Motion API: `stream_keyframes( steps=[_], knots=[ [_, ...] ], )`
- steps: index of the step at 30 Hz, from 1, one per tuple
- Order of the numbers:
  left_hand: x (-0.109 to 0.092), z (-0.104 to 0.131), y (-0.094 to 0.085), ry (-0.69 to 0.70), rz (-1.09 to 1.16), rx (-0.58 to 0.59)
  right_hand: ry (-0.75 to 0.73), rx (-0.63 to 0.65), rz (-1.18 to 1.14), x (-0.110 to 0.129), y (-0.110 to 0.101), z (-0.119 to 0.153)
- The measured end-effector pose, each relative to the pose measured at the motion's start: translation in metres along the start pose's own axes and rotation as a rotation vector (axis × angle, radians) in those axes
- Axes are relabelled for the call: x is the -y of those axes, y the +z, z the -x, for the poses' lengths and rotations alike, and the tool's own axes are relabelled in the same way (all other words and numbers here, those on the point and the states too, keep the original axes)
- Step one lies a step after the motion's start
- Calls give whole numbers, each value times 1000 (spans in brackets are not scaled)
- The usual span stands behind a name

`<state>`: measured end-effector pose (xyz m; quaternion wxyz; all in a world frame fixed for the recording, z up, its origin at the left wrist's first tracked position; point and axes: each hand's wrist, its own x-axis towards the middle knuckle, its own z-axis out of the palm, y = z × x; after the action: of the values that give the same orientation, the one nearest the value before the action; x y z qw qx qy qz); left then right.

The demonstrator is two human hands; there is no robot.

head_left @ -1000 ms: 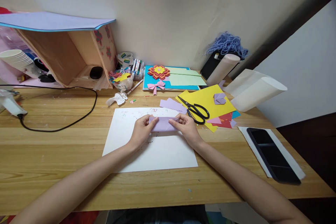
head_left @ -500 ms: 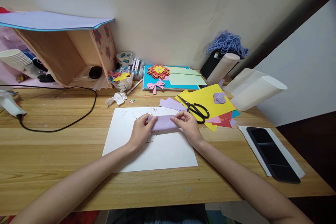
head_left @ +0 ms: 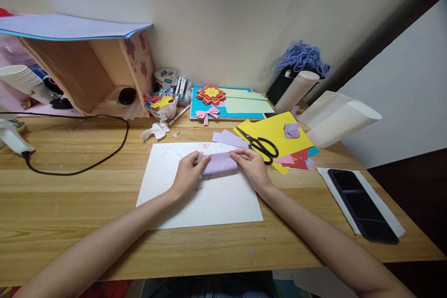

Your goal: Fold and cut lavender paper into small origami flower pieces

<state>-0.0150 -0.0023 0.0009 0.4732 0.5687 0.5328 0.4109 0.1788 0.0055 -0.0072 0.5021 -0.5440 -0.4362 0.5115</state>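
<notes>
A strip of lilac paper (head_left: 219, 164) is held level between my two hands, over a white sheet (head_left: 216, 205) marked with small coloured specks. My left hand (head_left: 188, 172) pinches its left end between thumb and fingers. At the other end, my right hand (head_left: 250, 167) grips the upper right corner the same way. Black-handled scissors (head_left: 260, 145) lie just beyond my right hand, partly on yellow paper (head_left: 272, 132). Another lilac piece (head_left: 228, 138) rests behind the white sheet. A small folded lilac shape (head_left: 292, 130) sits on the yellow paper.
Paper scraps (head_left: 300, 159) lie right of the scissors. A phone (head_left: 361, 205) rests at the right. Behind are a layered paper flower (head_left: 210, 96), a pink paper bow (head_left: 207, 113), markers (head_left: 181, 87) and a wooden box (head_left: 101, 72). A black cable (head_left: 118, 146) loops at left.
My right hand's fingertips have shifted slightly along the lilac paper's top edge to the right. My left hand stays nearly where it was, still pinching the paper.
</notes>
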Motion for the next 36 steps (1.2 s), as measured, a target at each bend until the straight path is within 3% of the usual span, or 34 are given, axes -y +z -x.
stream_keyframes(
  steps=[8,10,14,17,23,26,29,36],
  knots=[
    [1,-2,-1,-28,-95,48,-73,-18,71,-1,-4,-6],
    [-1,-4,-4,-50,-100,131,-112,-8,98,2,-5,-6],
    [-9,-9,-12,-20,-151,414,-202,68,146,10,-3,-2],
    [-15,-10,-11,58,-240,478,-236,154,166,13,0,4],
    [-15,-3,-2,163,-362,437,-235,214,156,15,8,12],
    [-14,1,1,191,-398,302,-90,220,70,15,10,13],
    [-12,5,2,209,-398,185,95,343,13,12,14,16],
    [-9,11,4,282,-387,116,222,453,-39,9,21,23]
  ],
)
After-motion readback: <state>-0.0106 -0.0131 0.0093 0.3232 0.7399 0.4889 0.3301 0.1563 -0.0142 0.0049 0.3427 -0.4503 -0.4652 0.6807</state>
